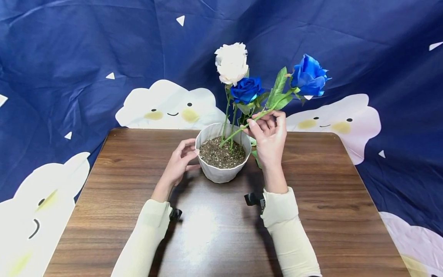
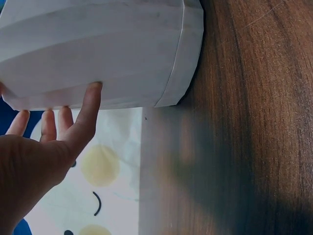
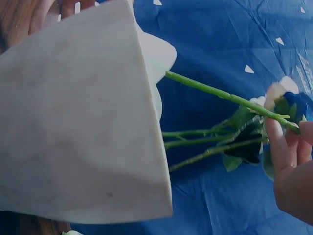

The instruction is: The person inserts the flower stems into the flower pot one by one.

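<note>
My right hand (image 1: 271,140) pinches the green stem of a blue rose (image 1: 309,77) between thumb and fingers. The rose leans right, its stem slanting down left over a white faceted flowerpot (image 1: 221,175). In the right wrist view the stem's (image 3: 215,91) lower end shows just above the pot's rim, apart from it. Fairly straight fingers of my left hand (image 1: 178,163) touch the pot's left side; the left wrist view shows one fingertip (image 2: 94,88) against its wall. A white rose (image 1: 231,63) and a second blue rose (image 1: 246,90) stand in the pot's soil (image 1: 221,157).
Brown wooden table (image 1: 114,200) lies under the pot. Green leaves (image 1: 254,154) show behind the pot's right side, partly hidden by the pot and right hand. A blue cloth (image 1: 86,46) with white clouds hangs behind the table.
</note>
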Available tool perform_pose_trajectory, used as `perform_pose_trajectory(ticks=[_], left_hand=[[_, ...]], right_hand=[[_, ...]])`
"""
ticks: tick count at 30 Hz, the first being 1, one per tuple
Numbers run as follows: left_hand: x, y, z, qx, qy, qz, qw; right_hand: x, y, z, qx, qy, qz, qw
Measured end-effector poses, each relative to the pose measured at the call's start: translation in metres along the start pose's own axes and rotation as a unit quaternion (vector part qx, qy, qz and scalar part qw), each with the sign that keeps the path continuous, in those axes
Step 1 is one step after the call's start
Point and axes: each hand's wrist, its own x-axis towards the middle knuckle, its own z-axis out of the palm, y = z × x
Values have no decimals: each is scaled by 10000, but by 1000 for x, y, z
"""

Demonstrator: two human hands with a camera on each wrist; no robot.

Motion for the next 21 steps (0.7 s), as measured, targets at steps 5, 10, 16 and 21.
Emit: perform_pose_trajectory(ticks=[5,10,16,21], left_hand=[[0,1,1,9,7,0,10000],[-1,1,1,8,10,-6,10000],[0,0,-1,15,18,-7,10000],[1,-1,-1,67,9,15,10000]], right_hand=[[-5,7,9,-280,-86,-339,9990],[-10,15,17,-876,-326,-723,9930],[-14,23,22,-1459,-714,-998,9817],[-17,29,24,-1701,-1157,-1146,9719]])
